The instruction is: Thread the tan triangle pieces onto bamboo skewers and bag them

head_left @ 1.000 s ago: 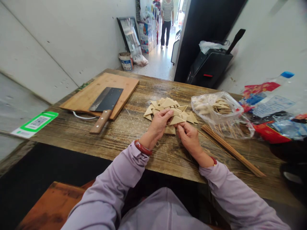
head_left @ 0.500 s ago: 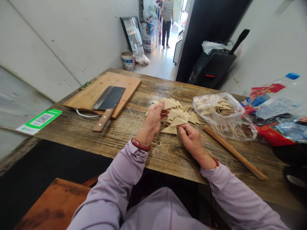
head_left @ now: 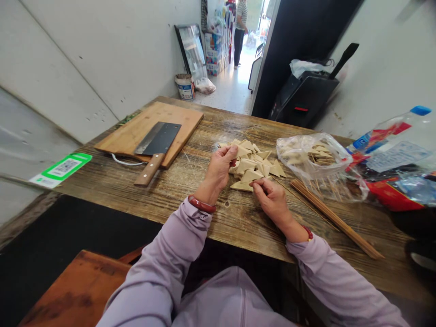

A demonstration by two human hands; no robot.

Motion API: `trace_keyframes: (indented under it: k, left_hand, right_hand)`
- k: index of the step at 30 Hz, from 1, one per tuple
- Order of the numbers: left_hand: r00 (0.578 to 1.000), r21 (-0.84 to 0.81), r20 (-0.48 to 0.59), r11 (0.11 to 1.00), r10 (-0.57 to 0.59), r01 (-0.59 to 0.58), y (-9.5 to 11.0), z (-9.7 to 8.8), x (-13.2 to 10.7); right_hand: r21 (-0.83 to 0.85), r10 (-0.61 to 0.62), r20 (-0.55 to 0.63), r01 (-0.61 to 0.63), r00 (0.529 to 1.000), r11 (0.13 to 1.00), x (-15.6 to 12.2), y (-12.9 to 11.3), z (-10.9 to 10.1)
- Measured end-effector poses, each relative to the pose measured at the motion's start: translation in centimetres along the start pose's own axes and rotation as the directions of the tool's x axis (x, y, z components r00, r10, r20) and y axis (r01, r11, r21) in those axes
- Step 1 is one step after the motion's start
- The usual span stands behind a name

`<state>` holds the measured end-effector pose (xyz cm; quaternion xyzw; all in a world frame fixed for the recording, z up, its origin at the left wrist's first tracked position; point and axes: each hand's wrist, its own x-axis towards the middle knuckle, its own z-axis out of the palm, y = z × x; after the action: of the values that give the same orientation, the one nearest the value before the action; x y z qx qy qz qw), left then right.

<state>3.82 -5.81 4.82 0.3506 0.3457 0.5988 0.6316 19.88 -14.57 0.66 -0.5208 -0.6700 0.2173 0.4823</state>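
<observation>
A pile of flat beige triangles [head_left: 250,165], which look like cut dried tofu, lies on the wooden table in front of me. My left hand [head_left: 220,165] is at the pile's left side, thumb and fingers pinched at the edge of one triangle [head_left: 242,151]. At the near right edge, my right hand [head_left: 270,195] is closed in a pinch; what is between its fingertips is too small to make out. A bundle of thin wooden skewers [head_left: 335,218] lies to its right, with a single skewer [head_left: 306,205] alongside.
A cleaver [head_left: 158,141] rests on a cutting board [head_left: 136,122] to the left, handle over the near edge. At right are a clear bag [head_left: 289,147] of skewered pieces and a plastic bottle [head_left: 391,136]. A person [head_left: 240,32] stands beyond the doorway.
The triangle by my left fingers sits lower, nearer the pile. My right hand has barely moved. The view has shifted slightly, and the person in the doorway has turned.
</observation>
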Motion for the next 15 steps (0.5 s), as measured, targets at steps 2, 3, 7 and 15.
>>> trace_keyframes:
  k: [2,3,7,15]
  left_hand:
    - [1.000,0.007,0.003,1.000,0.012,-0.012,0.02,0.01,-0.02]
    - [1.000,0.011,0.003,1.000,0.014,-0.014,0.03,0.03,-0.03]
    - [1.000,0.026,0.001,1.000,0.003,-0.003,0.01,0.12,-0.05]
    - [0.999,0.049,0.034,0.998,0.025,-0.026,-0.14,-0.08,0.03]
  right_hand:
    - [-0.016,0.005,0.001,-0.005,1.000,1.000,-0.02,0.08,-0.02]
    - [-0.021,0.003,0.002,-0.003,1.000,1.000,-0.02,0.12,-0.04]
    - [-0.033,-0.020,0.000,0.020,1.000,0.999,-0.03,0.28,-0.09]
    - [-0.065,-0.036,0.009,0.036,0.999,0.997,-0.17,0.13,-0.11]
